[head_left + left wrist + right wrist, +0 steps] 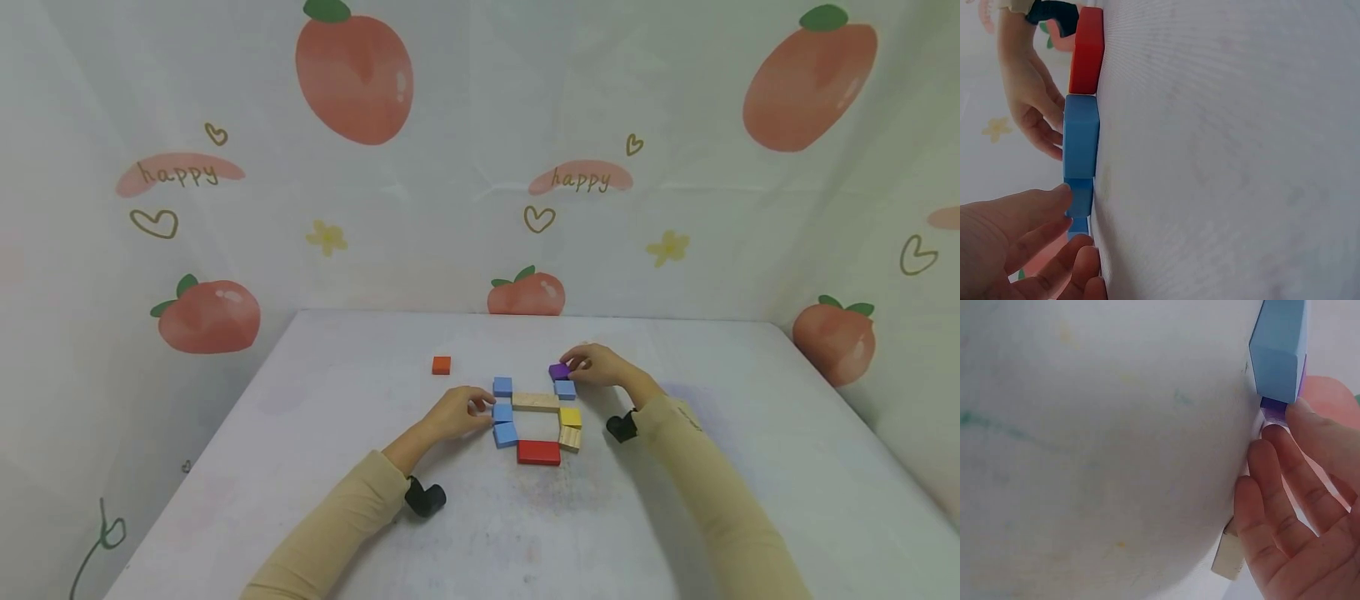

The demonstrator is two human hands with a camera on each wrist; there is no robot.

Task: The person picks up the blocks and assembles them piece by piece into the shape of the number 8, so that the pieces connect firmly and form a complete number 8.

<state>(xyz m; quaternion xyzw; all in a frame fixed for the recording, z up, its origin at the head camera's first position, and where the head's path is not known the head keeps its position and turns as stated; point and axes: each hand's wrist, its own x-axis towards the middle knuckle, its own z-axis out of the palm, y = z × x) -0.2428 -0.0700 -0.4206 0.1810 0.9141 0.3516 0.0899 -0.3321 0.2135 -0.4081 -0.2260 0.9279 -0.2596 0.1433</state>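
On the white table, blocks form a ring. At its far right my right hand (597, 365) pinches a purple block (558, 372) between thumb and fingers, just beyond a blue block (565, 390); in the right wrist view that purple block (1274, 410) is partly hidden. My left hand (459, 413) is at the ring's left side, its thumb touching the middle blue block (502, 413) and its fingers loosely bent. Another blue block (506, 435) lies nearer, and a third blue block (502, 386) farther off.
A long wooden block (536, 402) spans the ring's far part and a red block (538, 452) its near side. On the right lie a yellow block (570, 417) and a ridged wooden block (570, 439). An orange block (442, 365) sits apart, far left.
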